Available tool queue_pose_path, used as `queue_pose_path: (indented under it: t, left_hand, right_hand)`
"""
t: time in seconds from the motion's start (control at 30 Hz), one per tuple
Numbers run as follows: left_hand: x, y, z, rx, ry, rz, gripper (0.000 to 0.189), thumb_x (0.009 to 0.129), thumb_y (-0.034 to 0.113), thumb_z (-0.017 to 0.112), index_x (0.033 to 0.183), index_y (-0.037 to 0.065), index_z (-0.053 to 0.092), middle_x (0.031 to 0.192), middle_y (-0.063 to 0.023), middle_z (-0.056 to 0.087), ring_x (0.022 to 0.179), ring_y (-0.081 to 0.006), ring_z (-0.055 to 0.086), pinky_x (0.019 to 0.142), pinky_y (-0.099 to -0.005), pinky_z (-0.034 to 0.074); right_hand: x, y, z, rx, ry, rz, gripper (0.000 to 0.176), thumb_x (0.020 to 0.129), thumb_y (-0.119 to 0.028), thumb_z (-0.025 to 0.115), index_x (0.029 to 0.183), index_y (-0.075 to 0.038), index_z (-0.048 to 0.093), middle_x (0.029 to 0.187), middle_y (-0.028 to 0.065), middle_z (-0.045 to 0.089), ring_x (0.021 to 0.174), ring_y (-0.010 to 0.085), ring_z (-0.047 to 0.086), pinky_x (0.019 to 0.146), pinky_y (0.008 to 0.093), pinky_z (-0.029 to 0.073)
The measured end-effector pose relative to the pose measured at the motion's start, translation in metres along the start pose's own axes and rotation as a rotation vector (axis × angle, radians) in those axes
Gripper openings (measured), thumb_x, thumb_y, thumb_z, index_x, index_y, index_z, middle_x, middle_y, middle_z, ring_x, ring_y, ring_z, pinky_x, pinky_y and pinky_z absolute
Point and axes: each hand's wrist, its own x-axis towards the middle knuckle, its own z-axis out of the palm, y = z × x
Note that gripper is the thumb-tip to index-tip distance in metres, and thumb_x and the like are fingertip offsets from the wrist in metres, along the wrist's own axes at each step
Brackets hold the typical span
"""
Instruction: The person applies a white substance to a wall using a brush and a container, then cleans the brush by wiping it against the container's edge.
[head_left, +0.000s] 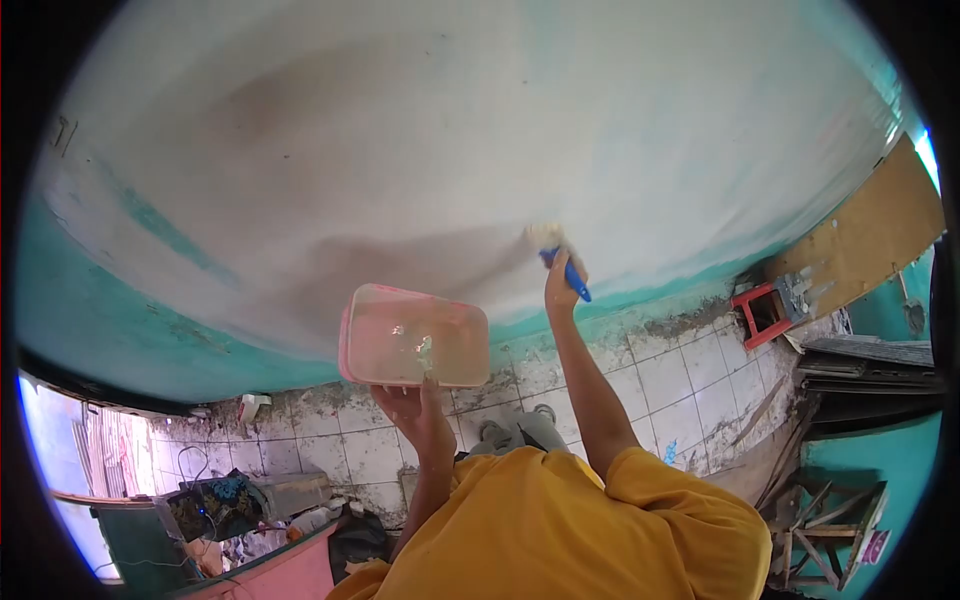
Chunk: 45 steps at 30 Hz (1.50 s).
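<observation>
My right hand [565, 277] is closed round the blue handle of a paintbrush [546, 238], its pale bristles against the wall [420, 150]. White paint covers most of that wall, with turquoise showing along the bottom and at the left. In my left hand [425, 420] I hold a pink plastic tub [465, 345] by its near edge, thumb over the rim and fingers beneath. The tub is tilted so its inside faces me, and a little whitish, shiny paint shows in it. It hangs left of the brush and lower down.
Below is a dirty white tiled floor [665, 380]. To the right stand a red stool [762, 315], a leaning wooden board [865, 235], stacked grey sheets [865, 365] and a wooden frame [830, 530]. Bags and clutter [225, 505] lie at lower left beside a pink panel [285, 570].
</observation>
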Motion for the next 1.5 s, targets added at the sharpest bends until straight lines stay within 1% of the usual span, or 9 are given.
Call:
queue_pose_path:
  t: [0.17, 0.3, 0.5, 0.6, 0.87, 0.97, 1.23, 1.33, 1.5]
  left_hand:
    - [-0.004, -0.004, -0.001, 0.007, -0.026, -0.007, 0.066, 0.091, 0.002, 0.055, 0.145, 0.011, 0.020, 0.135, -0.0076, 0.041, 0.121, -0.0187, 0.046, 0.095, -0.0347, 0.046]
    - [-0.008, -0.005, -0.004, 0.011, -0.029, -0.022, 0.064, 0.090, 0.002, 0.056, 0.144, 0.011, 0.022, 0.136, -0.0073, 0.040, 0.124, -0.0192, 0.044, 0.095, -0.0348, 0.046]
    - [-0.010, 0.008, 0.002, -0.043, 0.048, -0.113, 0.069, 0.087, -0.004, 0.058, 0.144, 0.007, 0.020, 0.138, -0.0127, 0.038, 0.127, -0.0226, 0.042, 0.106, -0.0394, 0.036]
    - [-0.013, 0.000, -0.007, 0.005, 0.063, -0.082, 0.064, 0.088, 0.006, 0.057, 0.143, 0.010, 0.025, 0.135, -0.0092, 0.040, 0.124, -0.0205, 0.044, 0.098, -0.0368, 0.046]
    - [-0.025, 0.005, -0.021, 0.010, 0.071, -0.149, 0.064, 0.091, 0.019, 0.052, 0.147, 0.013, 0.024, 0.138, -0.0109, 0.039, 0.129, -0.0246, 0.042, 0.104, -0.0404, 0.043]
    - [-0.025, 0.001, -0.026, -0.027, 0.064, -0.168, 0.065, 0.091, 0.023, 0.053, 0.148, 0.016, 0.024, 0.139, -0.0111, 0.039, 0.130, -0.0249, 0.042, 0.105, -0.0419, 0.041]
    - [-0.022, 0.012, -0.010, -0.169, 0.060, -0.199, 0.074, 0.088, 0.014, 0.057, 0.149, 0.016, 0.016, 0.140, -0.0119, 0.036, 0.129, -0.0260, 0.042, 0.099, -0.0418, 0.048]
    - [-0.021, 0.012, 0.001, -0.093, 0.038, -0.203, 0.075, 0.090, 0.018, 0.059, 0.149, 0.019, 0.013, 0.141, -0.0130, 0.035, 0.129, -0.0291, 0.041, 0.094, -0.0486, 0.051]
    - [-0.030, 0.002, 0.006, -0.073, -0.004, -0.117, 0.077, 0.089, 0.014, 0.060, 0.149, 0.019, 0.012, 0.140, -0.0127, 0.036, 0.127, -0.0249, 0.042, 0.092, -0.0436, 0.053]
  right_hand:
    - [-0.013, 0.014, 0.001, -0.233, -0.033, 0.113, 0.026, 0.096, -0.020, 0.057, 0.101, 0.002, 0.068, 0.079, 0.0088, 0.069, 0.074, 0.0129, 0.065, 0.070, 0.0309, 0.052]
    - [0.043, -0.124, 0.049, -0.018, -0.076, -0.104, 0.034, 0.099, -0.023, 0.054, 0.088, 0.007, 0.065, 0.078, 0.0104, 0.067, 0.071, 0.0157, 0.066, 0.066, 0.0287, 0.053]
    - [0.070, -0.213, 0.071, 0.220, -0.104, -0.229, 0.037, 0.100, -0.021, 0.054, 0.118, 0.011, 0.060, 0.101, 0.0155, 0.066, 0.084, 0.0195, 0.067, 0.081, 0.0330, 0.056]
    - [0.056, -0.145, 0.056, 0.133, -0.056, -0.214, 0.036, 0.100, -0.018, 0.053, 0.120, 0.011, 0.059, 0.103, 0.0156, 0.065, 0.086, 0.0196, 0.066, 0.081, 0.0336, 0.056]
    - [-0.048, 0.121, -0.034, -0.012, 0.017, 0.165, 0.032, 0.100, -0.019, 0.054, 0.121, 0.004, 0.062, 0.097, 0.0089, 0.066, 0.082, 0.0136, 0.064, 0.071, 0.0276, 0.053]
    - [-0.053, 0.133, -0.042, -0.049, -0.022, 0.254, 0.031, 0.098, -0.020, 0.056, 0.117, 0.004, 0.063, 0.093, 0.0080, 0.066, 0.079, 0.0123, 0.063, 0.067, 0.0261, 0.050]
    - [-0.051, -0.001, -0.049, 0.021, -0.149, 0.355, 0.028, 0.099, -0.022, 0.056, 0.115, 0.000, 0.063, 0.092, 0.0069, 0.067, 0.076, 0.0138, 0.065, 0.067, 0.0261, 0.052]
    - [-0.057, -0.085, -0.054, 0.104, -0.206, 0.282, 0.024, 0.098, -0.019, 0.056, 0.111, -0.001, 0.062, 0.094, 0.0068, 0.065, 0.076, 0.0143, 0.065, 0.066, 0.0265, 0.053]
    - [-0.068, -0.191, -0.086, 0.173, -0.378, 0.124, 0.016, 0.097, -0.014, 0.056, 0.106, -0.002, 0.062, 0.096, 0.0050, 0.063, 0.076, 0.0094, 0.059, 0.069, 0.0220, 0.048]
